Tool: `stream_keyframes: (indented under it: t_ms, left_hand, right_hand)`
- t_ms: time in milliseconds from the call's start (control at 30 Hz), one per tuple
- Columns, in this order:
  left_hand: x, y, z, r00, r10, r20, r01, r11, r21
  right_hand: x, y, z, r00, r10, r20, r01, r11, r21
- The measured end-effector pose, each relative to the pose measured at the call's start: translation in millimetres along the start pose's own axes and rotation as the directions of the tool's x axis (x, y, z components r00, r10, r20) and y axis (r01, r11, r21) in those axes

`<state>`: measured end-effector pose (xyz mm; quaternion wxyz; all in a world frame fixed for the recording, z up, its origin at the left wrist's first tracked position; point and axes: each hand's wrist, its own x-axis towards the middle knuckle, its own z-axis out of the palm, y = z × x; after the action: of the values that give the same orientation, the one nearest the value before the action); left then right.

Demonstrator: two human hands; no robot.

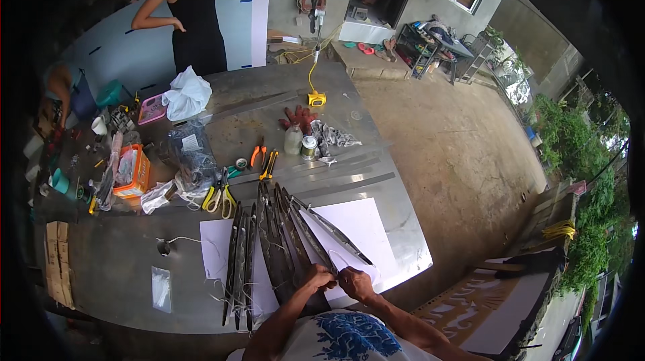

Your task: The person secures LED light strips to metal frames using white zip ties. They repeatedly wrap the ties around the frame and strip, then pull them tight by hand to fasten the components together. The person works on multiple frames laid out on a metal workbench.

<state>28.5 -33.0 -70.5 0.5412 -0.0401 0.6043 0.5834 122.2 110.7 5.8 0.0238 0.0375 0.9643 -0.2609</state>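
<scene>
My left hand (321,277) and my right hand (356,283) are close together at the table's near edge, fingers pinched in. Between them lies the lower end of a long, dark, narrow strip (313,237); what the fingertips grip is too small to make out. Thin white string shows close to the right hand. To the right, another dark strip (339,236) slants over a white sheet (366,216). Several similar strips fan out left of my hands, and a separate bunch of dark strips (238,267) with white ties lies farther left.
Beyond the strips lie yellow-handled scissors (228,201), orange-handled pliers (258,152), a can (309,148) and red gloves (298,119). An orange tub (132,171) and a small clear bag (161,289) are on the left. A person in black (197,18) stands across the metal table (121,260).
</scene>
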Motion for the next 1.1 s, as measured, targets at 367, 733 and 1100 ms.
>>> stream_keyframes:
  t_ms: [367,733,1100]
  left_hand:
    - [-1,8,12,1.0,-0.001,-0.017,0.004,0.987,0.16]
    - [-4,10,15,0.999,0.016,-0.046,-0.006,0.978,0.208]
    - [-1,3,14,0.996,-0.035,-0.083,0.043,0.995,0.092]
  right_hand:
    - [-9,8,-2,0.999,0.037,-0.011,-0.038,0.994,-0.1]
    - [-13,29,-6,0.997,0.075,-0.014,-0.076,0.993,-0.092]
    - [-7,13,-9,0.999,-0.024,0.038,0.023,1.0,0.021]
